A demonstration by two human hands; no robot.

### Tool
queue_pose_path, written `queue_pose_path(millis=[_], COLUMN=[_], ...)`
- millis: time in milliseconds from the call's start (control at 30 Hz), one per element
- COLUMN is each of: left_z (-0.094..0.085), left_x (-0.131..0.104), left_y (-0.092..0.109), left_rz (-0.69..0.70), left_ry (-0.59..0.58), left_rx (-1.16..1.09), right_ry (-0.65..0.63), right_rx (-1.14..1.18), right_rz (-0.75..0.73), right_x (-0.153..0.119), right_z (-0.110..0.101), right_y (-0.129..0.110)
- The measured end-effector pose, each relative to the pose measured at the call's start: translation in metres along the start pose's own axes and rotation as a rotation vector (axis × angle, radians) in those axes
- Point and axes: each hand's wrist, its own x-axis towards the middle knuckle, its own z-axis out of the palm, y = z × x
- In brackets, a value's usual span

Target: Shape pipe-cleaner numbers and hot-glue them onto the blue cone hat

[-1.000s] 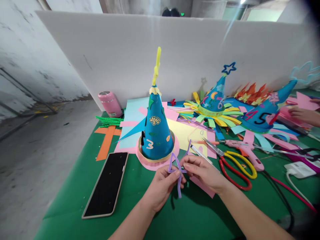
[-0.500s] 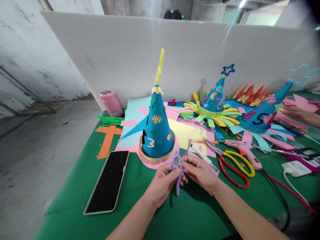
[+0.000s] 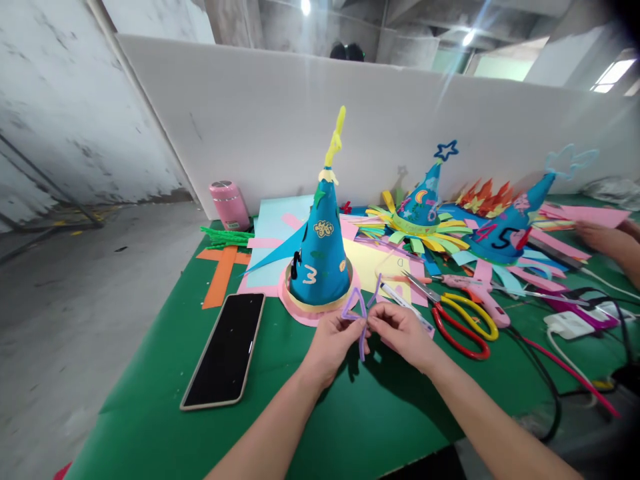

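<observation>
A purple pipe cleaner (image 3: 362, 347) is held low over the table (image 3: 155, 400), just in front of the blue cone hat (image 3: 325, 257); its stem is pinched in a narrow grip by the left hand (image 3: 330, 347), and its right-hand strand is met by the closed fingertips of the right hand (image 3: 403, 333); how the strands are crossed there cannot be told for certain, since they are covered by the fingers; the folded corners could be sprung apart if either grip were loosened, because only bent wire seems to be relied on for the shape; a slack crossing could be slid along the stem, and the triangular loop could be skewed by too hard a pull; the upraised end could be snagged on the pink brim (image 3: 283, 303) if the hands were pushed forward; the scissors (image 3: 440, 307) could be knocked if the right forearm were swung outward; the purple strand is thin, fuzzy and pliable, bent into straight sides and sharp corners; the hat is formed of smooth blue sheet, topped by a fluffy yellow stick (image 3: 336, 143) and ringed by the flat brim; hard plastic is suggested by the pink glue gun (image 3: 475, 290), and a glossy black face is shown by the phone (image 3: 225, 350)
</observation>
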Motion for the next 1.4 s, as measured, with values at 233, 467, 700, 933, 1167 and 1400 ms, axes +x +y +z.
queue_pose_path(millis=[233,467,700,933,1167,1400], left_z=[0.001,0.011,0.021,0.015,0.005,0.008], left_x=[-0.001,0.009,0.023,0.023,0.023,0.021], left_y=[-0.003,-0.004,-0.007,-0.012,-0.010,-0.010], left_rz=[0.001,-0.027,0.031,-0.029,-0.068,-0.062], left_ry=[-0.018,0.094,0.191,0.076,-0.093,-0.021], left_rx=[0.017,-0.002,0.159,0.197,0.093,0.110], right_ry=[-0.102,-0.229,-0.054,-0.050,-0.133,-0.049], right_rx=[-0.136,-0.141,-0.109,-0.218,-0.335,-0.362], right_rz=[0.014,0.015,-0.001,-0.039,-0.089,-0.106], right_x=[0.001,0.016,0.025,0.018,0.018,0.017], right_z=[-0.016,-0.036,-0.036,-0.038,-0.043,-0.041], right_y=[-0.009,-0.011,0.001,0.006,0.003,0.002])
